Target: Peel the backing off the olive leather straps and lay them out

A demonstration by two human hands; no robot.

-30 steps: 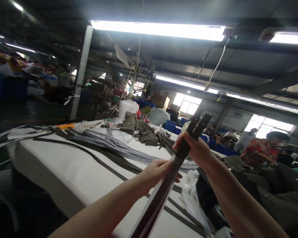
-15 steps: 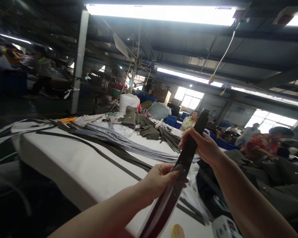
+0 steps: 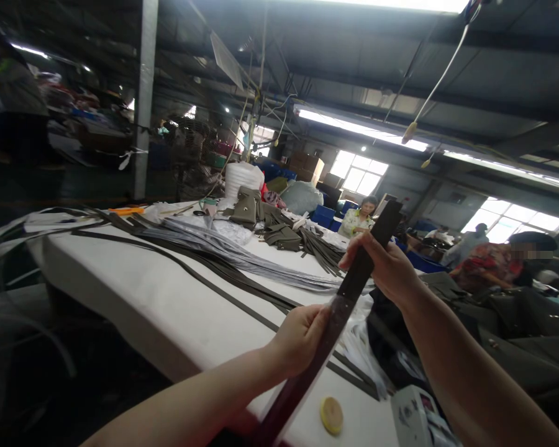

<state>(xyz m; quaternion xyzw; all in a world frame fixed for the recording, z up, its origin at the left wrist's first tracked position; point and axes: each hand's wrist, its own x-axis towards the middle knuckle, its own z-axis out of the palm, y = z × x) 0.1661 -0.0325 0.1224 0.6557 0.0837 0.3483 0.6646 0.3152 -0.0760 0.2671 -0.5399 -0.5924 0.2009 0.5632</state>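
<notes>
A dark strap bundle (image 3: 358, 279), its lower part in clear plastic film, slants up from the bottom edge in front of me. My right hand (image 3: 384, 264) grips it near the upper end, thumb on the near face. Lower down, my left hand (image 3: 302, 335) is closed around its left edge, where the film begins. The bundle is held above the white table (image 3: 168, 304). Long dark straps (image 3: 205, 273) and film-wrapped straps (image 3: 242, 264) lie across the table behind my hands.
A yellow tape roll (image 3: 331, 415) and a white boxy device (image 3: 414, 416) sit at the near edge. Dark green bags (image 3: 245, 211) lie at the back, more bag pieces (image 3: 526, 335) at right. A metal post (image 3: 145, 93) stands left. Several people work beyond, one person (image 3: 358, 218) facing me.
My left thumb has shifted from the front of the bundle to its left edge. The bundle has turned slightly. The view has tilted down, showing more of the tape roll and device.
</notes>
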